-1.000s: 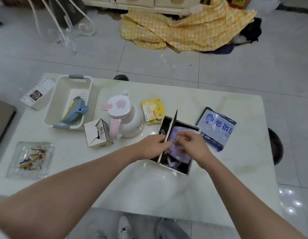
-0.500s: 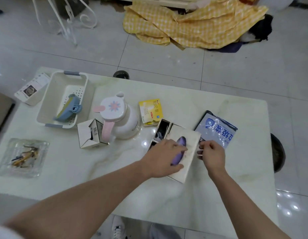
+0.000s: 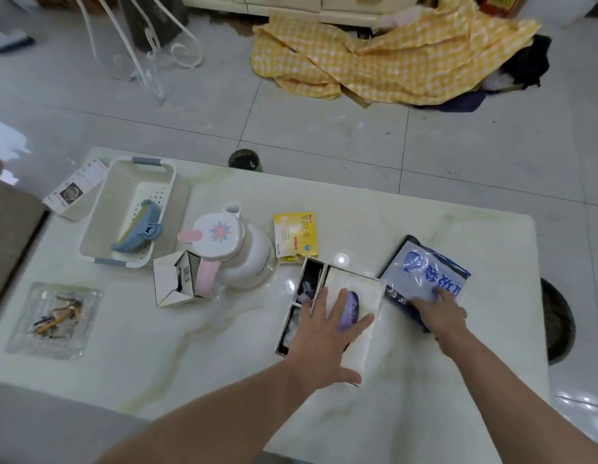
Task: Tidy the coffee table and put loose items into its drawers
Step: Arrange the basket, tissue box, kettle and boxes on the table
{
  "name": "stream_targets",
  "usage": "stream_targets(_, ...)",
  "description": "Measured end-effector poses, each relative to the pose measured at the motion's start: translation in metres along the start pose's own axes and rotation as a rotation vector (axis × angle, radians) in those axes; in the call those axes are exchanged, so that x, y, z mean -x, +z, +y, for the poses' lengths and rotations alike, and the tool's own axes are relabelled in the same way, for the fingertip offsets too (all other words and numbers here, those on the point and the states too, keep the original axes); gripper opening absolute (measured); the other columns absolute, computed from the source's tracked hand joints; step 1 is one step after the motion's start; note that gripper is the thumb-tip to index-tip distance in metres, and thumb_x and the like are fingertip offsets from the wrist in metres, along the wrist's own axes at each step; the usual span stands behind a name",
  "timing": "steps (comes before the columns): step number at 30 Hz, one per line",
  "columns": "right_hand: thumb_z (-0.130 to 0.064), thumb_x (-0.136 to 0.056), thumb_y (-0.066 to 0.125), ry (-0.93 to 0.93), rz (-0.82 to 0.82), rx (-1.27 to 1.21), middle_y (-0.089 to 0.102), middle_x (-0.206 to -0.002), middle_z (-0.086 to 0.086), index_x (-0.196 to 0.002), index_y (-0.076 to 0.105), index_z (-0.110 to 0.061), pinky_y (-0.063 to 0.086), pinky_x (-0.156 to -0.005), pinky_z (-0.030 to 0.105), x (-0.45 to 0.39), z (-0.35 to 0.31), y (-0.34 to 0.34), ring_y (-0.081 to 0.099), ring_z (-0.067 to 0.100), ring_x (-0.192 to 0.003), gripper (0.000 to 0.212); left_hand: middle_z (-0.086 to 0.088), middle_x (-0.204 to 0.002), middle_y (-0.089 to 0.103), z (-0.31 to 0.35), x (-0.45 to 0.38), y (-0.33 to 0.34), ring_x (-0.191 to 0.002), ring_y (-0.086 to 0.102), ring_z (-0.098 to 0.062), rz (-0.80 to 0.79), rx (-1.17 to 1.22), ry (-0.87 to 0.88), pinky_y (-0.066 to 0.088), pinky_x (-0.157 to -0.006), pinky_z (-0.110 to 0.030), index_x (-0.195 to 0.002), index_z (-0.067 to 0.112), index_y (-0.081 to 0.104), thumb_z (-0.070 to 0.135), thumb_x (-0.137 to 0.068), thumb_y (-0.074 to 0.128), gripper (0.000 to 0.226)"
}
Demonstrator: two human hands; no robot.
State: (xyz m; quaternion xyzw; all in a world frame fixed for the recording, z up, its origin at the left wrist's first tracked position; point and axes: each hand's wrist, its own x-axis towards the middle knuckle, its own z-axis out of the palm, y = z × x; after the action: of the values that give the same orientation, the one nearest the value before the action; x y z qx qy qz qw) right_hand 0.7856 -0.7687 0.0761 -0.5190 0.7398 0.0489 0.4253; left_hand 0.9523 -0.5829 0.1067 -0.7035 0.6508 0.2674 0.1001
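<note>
A white tissue box (image 3: 356, 289) stands on the marble coffee table (image 3: 223, 336), its lid closed with purple plastic poking out of the slot. My left hand (image 3: 327, 333) lies flat on that lid, fingers spread. Beside it on the right lies a blue and white plastic packet (image 3: 424, 272). My right hand (image 3: 440, 311) rests on the packet's near edge, fingers on the plastic. Whether it grips the packet is unclear.
A white kettle with a pink handle (image 3: 234, 249), a small open carton (image 3: 177, 279), a yellow sachet (image 3: 295, 237), a white basket (image 3: 130, 209) holding a blue clip, a glass dish (image 3: 53, 319) and a small box (image 3: 76, 189) are on the table. Yellow cloth (image 3: 391, 55) lies on the floor beyond.
The box lid went from upright to closed under my left hand. My right hand left the box and moved right onto the blue packet.
</note>
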Motion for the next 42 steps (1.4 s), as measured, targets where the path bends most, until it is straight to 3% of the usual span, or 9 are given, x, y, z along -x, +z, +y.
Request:
stream_targets(7,-0.025,-0.089,0.065,-0.252,-0.167,-0.012,0.041,-0.147,0.013,-0.147,0.046,-0.022,0.046,-0.102,0.043,-0.029,-0.061,0.029,0.055,0.031,-0.115,0.061,-0.014,-0.166,0.001,-0.016,0.012,-0.037,-0.149,0.006,-0.042,-0.01,0.114,0.114,0.016,-0.118,-0.056,-0.156,0.036,0.017,0.064,-0.09,0.047,0.078)
stream_targets(11,-0.022,-0.095,0.058,-0.239,-0.209,-0.149,0.053,-0.144,0.007,-0.139,0.056,-0.017,0.04,-0.091,0.028,-0.018,-0.098,0.041,0.052,0.018,-0.11,0.044,-0.01,-0.142,0.054,-0.062,0.037,-0.086,-0.119,0.056,-0.033,0.288,0.216,0.293,0.047,-0.094,-0.043,-0.137,0.024,0.059,0.041,-0.096,0.049,0.045)
stream_targets(16,-0.027,-0.095,0.058,-0.416,-0.021,-0.193,0.064,-0.127,0.002,-0.126,0.065,-0.018,0.042,-0.089,0.028,0.052,-0.133,0.046,0.058,0.013,-0.102,0.033,-0.003,-0.103,0.069,-0.143,0.079,-0.139,-0.087,0.065,-0.025,0.581,0.242,0.289,0.052,-0.069,-0.038,-0.11,0.018,0.073,0.028,-0.095,0.059,0.023)
stream_targets(23,-0.018,-0.093,0.061,-0.775,0.003,-0.244,0.071,-0.095,-0.009,-0.099,0.069,-0.023,0.046,-0.074,0.01,0.191,-0.215,0.118,0.064,-0.004,-0.084,0.011,-0.005,-0.099,0.066,-0.307,0.107,-0.152,-0.098,0.056,-0.028,0.759,0.399,-0.428,0.047,-0.085,-0.04,-0.098,0.017,0.069,0.028,-0.093,0.055,0.019)
stream_targets(30,-0.019,-0.093,0.061,-1.062,0.069,-0.3,0.064,-0.103,0.002,-0.11,0.066,-0.013,0.053,-0.081,0.03,0.278,-0.305,0.225,0.064,0.015,-0.088,0.019,-0.024,-0.141,0.043,-0.436,0.129,-0.104,-0.126,0.046,-0.044,0.332,0.483,-0.883,0.045,-0.098,-0.051,-0.148,0.012,0.035,0.033,-0.09,0.062,0.066)
stream_targets(35,-0.027,-0.096,0.057,-0.574,-0.352,-0.025,0.048,-0.142,0.011,-0.147,0.037,-0.011,0.04,-0.092,0.025,0.274,-0.332,0.31,0.052,0.024,-0.123,0.057,-0.021,-0.139,0.052,-0.462,0.128,-0.081,-0.123,0.053,-0.04,0.185,0.584,-0.87,0.047,-0.093,-0.044,-0.152,0.009,0.023,0.027,-0.093,0.059,0.072)
stream_targets(37,-0.022,-0.094,0.059,-0.252,-0.496,-0.064,0.048,-0.136,0.014,-0.149,0.03,-0.004,0.042,-0.078,0.023,0.265,-0.329,0.333,0.056,0.024,-0.106,0.065,-0.016,-0.135,0.057,-0.472,0.13,-0.074,-0.122,0.055,-0.036,0.193,0.594,-0.873,0.048,-0.095,-0.042,-0.147,0.014,0.035,0.021,-0.091,0.059,0.062)
stream_targets(40,-0.005,-0.088,0.054,-0.193,-0.441,-0.068,0.054,-0.117,0.016,-0.131,0.049,0.002,0.037,-0.057,0.024,0.251,-0.322,0.348,0.052,0.02,-0.082,0.044,-0.009,-0.112,0.067,-0.483,0.133,-0.071,-0.098,0.06,-0.029,0.248,0.66,-0.859,0.047,-0.078,-0.035,-0.12,0.018,0.051,0.018,-0.087,0.06,0.034)
stream_targets(42,0.004,-0.082,0.048,-0.217,-0.388,-0.06,0.055,-0.087,0.014,-0.087,0.058,-0.003,0.035,-0.058,0.025,0.246,-0.32,0.351,0.05,0.023,-0.07,0.013,-0.003,-0.095,0.063,-0.488,0.135,-0.075,-0.087,0.057,-0.025,0.337,0.736,-0.819,0.043,-0.07,-0.032,-0.099,0.018,0.05,0.018,-0.085,0.062,0.018)
